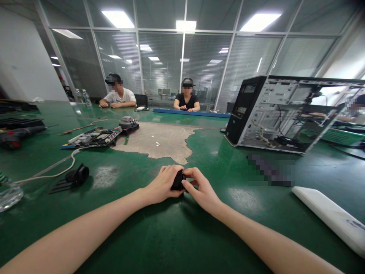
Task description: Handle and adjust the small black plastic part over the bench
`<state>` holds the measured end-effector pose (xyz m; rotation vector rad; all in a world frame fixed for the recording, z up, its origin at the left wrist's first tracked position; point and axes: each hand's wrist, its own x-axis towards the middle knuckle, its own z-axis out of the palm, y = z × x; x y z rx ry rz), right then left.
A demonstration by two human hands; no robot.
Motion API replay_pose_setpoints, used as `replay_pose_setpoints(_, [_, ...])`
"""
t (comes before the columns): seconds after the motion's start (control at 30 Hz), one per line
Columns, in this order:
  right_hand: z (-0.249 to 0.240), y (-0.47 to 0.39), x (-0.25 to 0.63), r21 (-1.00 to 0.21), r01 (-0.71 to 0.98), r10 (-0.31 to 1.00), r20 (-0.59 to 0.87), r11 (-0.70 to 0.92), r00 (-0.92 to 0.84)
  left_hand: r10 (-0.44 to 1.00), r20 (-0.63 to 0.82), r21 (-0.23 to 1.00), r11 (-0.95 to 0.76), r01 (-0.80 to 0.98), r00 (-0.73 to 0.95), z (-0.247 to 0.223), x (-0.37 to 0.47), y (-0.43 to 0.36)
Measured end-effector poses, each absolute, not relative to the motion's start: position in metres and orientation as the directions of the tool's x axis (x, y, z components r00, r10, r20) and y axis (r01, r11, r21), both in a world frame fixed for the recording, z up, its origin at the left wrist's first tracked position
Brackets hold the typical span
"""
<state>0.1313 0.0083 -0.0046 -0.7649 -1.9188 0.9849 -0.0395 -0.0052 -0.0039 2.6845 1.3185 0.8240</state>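
Note:
A small black object (177, 181) is between my two hands, low over the green table (128, 236) at the centre of the head view. My left hand (164, 183) is wrapped round its left side, thumb below and fingers over the top. From the right, my right hand (202, 187) pinches its right edge with thumb and bent fingers. The fingers cover much of the object, so its exact kind cannot be made out.
An open computer case (248, 110) stands at the right, with a white slab (327, 215) nearer. At the left are a circuit board (95, 137), a black fan-like part (76, 175), cables and a clear bottle (10, 196). Two people sit across the table.

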Motion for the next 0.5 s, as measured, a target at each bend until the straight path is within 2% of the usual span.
replay_pose_setpoints(0.07, [-0.0057,0.0091,0.1309,-0.851,0.139,0.791,0.394,0.506,-0.469,0.745,0.448,0.261,-0.638,0.725,0.494,-0.0043,-0.0397,-0.005])
replay_pose_setpoints(0.33, [-0.0036,0.0098,0.1304,-0.927,0.122,0.821,0.247,0.355,-0.515,0.746,0.454,0.27,-0.636,0.723,0.487,-0.0035,-0.0393,-0.0044])
replay_pose_setpoints(0.5, [-0.0052,0.0096,0.1317,-0.888,0.099,0.802,0.352,0.45,-0.483,0.746,0.449,0.266,-0.637,0.724,0.492,-0.0033,-0.0393,-0.0049])
